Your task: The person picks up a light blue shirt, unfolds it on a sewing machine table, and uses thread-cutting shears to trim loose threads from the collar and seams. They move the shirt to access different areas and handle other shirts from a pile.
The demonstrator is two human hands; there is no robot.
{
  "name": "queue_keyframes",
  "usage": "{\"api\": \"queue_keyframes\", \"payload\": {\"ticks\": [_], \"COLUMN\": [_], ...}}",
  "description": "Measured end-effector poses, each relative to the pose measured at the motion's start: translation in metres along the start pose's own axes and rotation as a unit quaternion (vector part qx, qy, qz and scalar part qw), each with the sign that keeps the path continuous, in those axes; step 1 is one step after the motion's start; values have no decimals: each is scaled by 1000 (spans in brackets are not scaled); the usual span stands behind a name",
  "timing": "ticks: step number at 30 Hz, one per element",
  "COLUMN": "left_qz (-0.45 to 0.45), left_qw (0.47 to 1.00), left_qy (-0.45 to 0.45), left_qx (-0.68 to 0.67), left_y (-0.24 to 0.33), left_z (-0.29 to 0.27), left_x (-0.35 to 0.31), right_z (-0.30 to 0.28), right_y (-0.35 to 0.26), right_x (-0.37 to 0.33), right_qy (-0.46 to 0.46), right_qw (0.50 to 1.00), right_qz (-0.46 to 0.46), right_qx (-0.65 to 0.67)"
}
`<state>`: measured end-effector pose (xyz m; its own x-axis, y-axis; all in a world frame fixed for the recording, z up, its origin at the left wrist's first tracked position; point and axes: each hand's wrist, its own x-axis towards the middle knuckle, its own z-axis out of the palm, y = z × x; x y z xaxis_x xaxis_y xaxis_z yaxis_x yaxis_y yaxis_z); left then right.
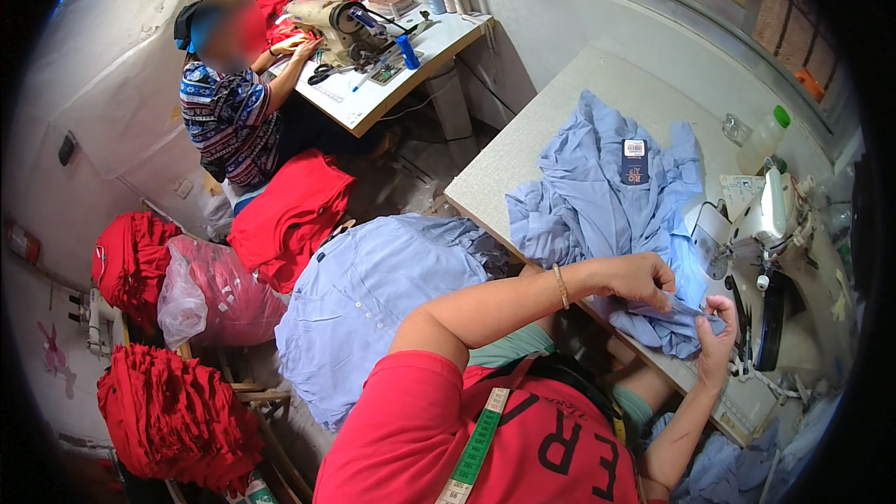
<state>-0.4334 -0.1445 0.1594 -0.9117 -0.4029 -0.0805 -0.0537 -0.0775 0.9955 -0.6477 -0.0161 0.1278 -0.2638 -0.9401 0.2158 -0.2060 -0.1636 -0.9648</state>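
Note:
A light blue shirt (597, 196) lies rumpled over the pale sewing table, with a dark label and a white tag (635, 148) facing up. At the table's near edge, my left hand (642, 278) pinches a part of the blue cloth, its fingers bent downward. My right hand (717, 336) grips the same cloth a little to the right, thumb and fingertips raised. Between the two hands a short stretch of fabric is held up. Just beyond them stands a white sewing machine (770, 215), its lamp lighting the cloth.
Scissors (737, 303) lie by the machine; a green-capped bottle (767, 135) stands behind. More blue shirts (364, 299) are heaped at my left. Red garments (173, 420) are piled farther left. A co-worker (229, 112) sits at another sewing table (373, 98).

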Motion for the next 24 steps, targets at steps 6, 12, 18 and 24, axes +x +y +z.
{"api": "queue_keyframes", "payload": {"ticks": [6,12,18,24], "left_qz": [-9,108,46,195], "left_qw": [999,954,981,904], "left_qy": [50,182,187,156], "left_qx": [3,211,35,347], "left_y": [-20,-40,-49,-17], "left_z": [10,-6,-25,26], "left_x": [9,35,33,24], "right_z": [-2,-2,-18,-41], "right_y": [1,-14,-21,-30], "right_x": [-1,-5,-39,-52], "right_qy": [1,63,38,100], "right_qw": [996,972,957,905], "right_qz": [75,11,-12,-8], "right_qx": [-55,-225,-286,-414]}}
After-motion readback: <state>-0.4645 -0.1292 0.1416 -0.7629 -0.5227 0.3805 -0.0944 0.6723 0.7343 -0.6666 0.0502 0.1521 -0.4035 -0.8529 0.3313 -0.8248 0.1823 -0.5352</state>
